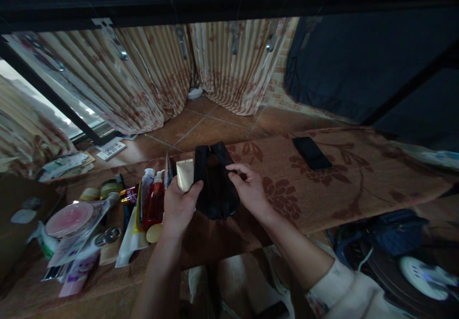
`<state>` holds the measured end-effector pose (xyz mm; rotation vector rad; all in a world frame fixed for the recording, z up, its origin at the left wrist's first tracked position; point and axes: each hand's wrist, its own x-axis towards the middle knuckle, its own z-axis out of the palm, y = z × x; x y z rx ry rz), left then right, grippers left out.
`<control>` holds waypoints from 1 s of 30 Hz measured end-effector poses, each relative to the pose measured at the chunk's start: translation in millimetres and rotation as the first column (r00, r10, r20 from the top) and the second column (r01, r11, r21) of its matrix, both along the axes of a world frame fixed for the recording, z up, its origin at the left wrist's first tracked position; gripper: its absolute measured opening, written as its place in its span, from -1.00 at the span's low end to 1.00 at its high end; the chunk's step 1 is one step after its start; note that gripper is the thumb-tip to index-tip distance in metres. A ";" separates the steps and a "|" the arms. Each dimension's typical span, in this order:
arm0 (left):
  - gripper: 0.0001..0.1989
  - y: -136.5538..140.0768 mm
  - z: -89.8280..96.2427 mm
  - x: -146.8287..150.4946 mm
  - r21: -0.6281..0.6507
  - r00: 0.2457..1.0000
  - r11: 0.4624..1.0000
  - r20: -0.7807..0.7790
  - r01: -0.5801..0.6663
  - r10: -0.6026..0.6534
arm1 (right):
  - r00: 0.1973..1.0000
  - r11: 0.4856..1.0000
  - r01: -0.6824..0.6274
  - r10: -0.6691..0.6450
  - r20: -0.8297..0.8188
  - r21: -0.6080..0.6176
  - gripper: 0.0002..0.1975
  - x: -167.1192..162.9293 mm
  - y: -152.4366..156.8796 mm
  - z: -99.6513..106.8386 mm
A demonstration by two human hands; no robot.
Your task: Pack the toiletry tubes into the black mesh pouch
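Observation:
My left hand (179, 203) grips the left rim of a black pouch (216, 185) that lies on the patterned mat (322, 185). A cream tube (185, 174) stands behind its fingers, and I cannot tell whether the hand holds it too. My right hand (250, 188) pinches the pouch's right rim, so the mouth of the pouch is pulled apart between both hands.
Left of the pouch lie several toiletries: a red pump bottle (155, 204), a white bottle (146, 187), a pink-lidded jar (69, 219), tubes and sachets. A black phone (311, 152) rests on the mat at the far right. Curtains (150, 84) hang behind a tiled floor.

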<state>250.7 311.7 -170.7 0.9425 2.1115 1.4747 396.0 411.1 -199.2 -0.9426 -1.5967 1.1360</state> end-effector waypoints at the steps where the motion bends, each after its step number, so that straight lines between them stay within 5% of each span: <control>1: -0.59 0.2 -1.0 -0.7 -0.005 1.000 1.000 -0.004 -0.002 0.002 | 1.000 1.000 -0.003 0.003 0.003 -0.002 -0.81 0.0 0.1 -0.1; 30: -0.57 3.1 -1.6 0.2 0.013 0.999 0.999 -0.030 -0.030 0.031 | 1.000 1.000 -0.016 0.016 0.007 -0.009 -0.78 1.3 0.4 -1.2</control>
